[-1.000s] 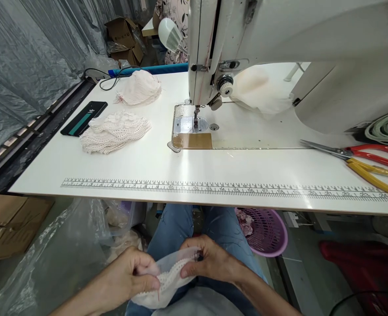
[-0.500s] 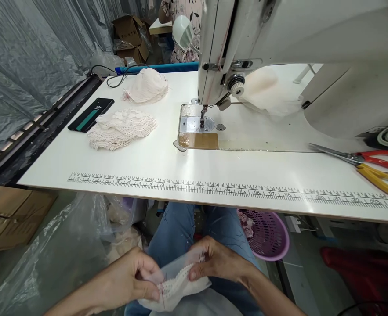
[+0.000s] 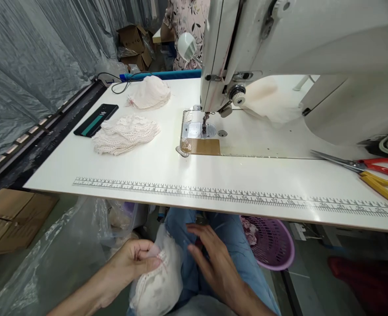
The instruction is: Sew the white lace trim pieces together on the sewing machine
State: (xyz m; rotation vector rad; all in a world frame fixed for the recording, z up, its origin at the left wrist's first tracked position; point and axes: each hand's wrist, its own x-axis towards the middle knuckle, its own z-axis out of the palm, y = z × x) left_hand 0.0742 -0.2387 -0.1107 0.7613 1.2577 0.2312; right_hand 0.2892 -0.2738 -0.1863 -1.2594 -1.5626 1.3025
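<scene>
One piece of pale cloth (image 3: 162,285) with a lace band lies lowest in my view, over jeans (image 3: 244,256), below the near edge of the work surface (image 3: 141,169). I have it in the left hand (image 3: 132,263), thumb and fingers pinched tight at the lace. On the right hand (image 3: 216,265) I see the fingers wide and loose, thumb well away from the forefinger, near the cloth but apart from it.

Below the near edge I also make out a clear plastic sheet (image 3: 53,259), a cardboard box (image 3: 14,219) under the near left corner, and a purple basket (image 3: 291,250) with crumpled fabric inside.

Up on the surface, a printed ruler (image 3: 240,196) runs along the near edge, and scissors (image 3: 353,165) with red and yellow handles lie toward the right end. Nearer the left edge I find a lace stack (image 3: 128,135) against a black case (image 3: 93,123) with a green stripe; beyond, toward the far edge, sits a plain cloth pile (image 3: 150,93).

The sewing machine (image 3: 289,48) covers the right half, sheer fabric (image 3: 269,101) lying under its arm. Past the far edge I see a person in a floral top (image 3: 190,22), open cartons (image 3: 132,39) and a silvery curtain (image 3: 48,57).
</scene>
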